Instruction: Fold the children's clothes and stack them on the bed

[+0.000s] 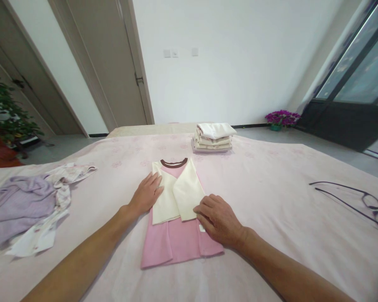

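Note:
A small pink shirt (184, 239) with cream sleeves and a brown neckband lies in front of me, its neck pointing away. Both cream sleeves (189, 188) are folded inward across its front and overlap near the middle. On the left sleeve's outer edge rests my left hand (147, 193), palm down and open. My right hand (219, 218) lies over the shirt's right side, fingers slightly bent at the cuff of the right sleeve; its fingertips touch the cloth without a visible grip. A small white label shows beside this hand.
A stack of folded clothes (214, 138) stands toward the far edge of the pink floral bedsheet (264, 201). Crumpled lilac and patterned garments (28, 201) lie on the left. Eyeglasses (370, 205) rest at the right. Beyond are a door (103, 54) and purple flowers (282, 118).

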The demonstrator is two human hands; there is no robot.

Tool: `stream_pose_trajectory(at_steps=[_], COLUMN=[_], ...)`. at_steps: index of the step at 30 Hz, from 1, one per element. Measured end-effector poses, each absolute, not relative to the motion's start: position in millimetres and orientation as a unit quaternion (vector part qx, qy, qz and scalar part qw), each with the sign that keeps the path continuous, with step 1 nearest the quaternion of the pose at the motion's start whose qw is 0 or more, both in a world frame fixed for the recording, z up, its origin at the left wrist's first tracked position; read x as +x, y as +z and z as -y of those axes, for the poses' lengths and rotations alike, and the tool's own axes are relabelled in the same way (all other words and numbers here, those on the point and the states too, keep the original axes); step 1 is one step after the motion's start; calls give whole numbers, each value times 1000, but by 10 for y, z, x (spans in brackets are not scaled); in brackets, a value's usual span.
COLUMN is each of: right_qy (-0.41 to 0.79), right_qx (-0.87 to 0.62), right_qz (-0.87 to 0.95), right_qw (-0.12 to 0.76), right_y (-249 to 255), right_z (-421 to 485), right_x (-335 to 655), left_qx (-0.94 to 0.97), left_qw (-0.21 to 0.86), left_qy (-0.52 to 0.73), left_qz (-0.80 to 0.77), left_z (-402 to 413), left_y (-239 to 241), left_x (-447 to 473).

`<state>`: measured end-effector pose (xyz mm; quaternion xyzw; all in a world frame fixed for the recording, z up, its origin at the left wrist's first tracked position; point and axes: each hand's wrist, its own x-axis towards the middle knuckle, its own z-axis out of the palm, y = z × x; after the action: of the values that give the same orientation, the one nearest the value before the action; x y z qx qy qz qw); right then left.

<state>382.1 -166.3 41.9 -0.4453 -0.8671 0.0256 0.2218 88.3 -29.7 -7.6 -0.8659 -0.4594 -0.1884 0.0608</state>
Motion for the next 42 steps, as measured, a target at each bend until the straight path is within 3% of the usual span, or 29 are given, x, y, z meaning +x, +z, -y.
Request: stream_pose_trajectory(at_steps=[14,20,28,36,42], right_qy=[11,34,133,252,269], right_qx=[-451,-495,-541,-458,-337], right_qz=[859,799,721,785,867], right_qw=[243,339,412,332,251], right_y=[375,310,102,259,440], right_z=[1679,1654,1494,1450,1428], right_x=[3825,3879,4047,4221,4429], left_qx=[-921,-925,-946,-949,-953], left_qw=[48,-3,-77,-119,-57], left_qy=[-203,-255,-201,-161,-199], left_qz=[330,282,241,244,220], left_z=[1287,1565,1572,1539,1481], left_y=[108,233,353,486,338], left_x=[602,534,417,347,373])
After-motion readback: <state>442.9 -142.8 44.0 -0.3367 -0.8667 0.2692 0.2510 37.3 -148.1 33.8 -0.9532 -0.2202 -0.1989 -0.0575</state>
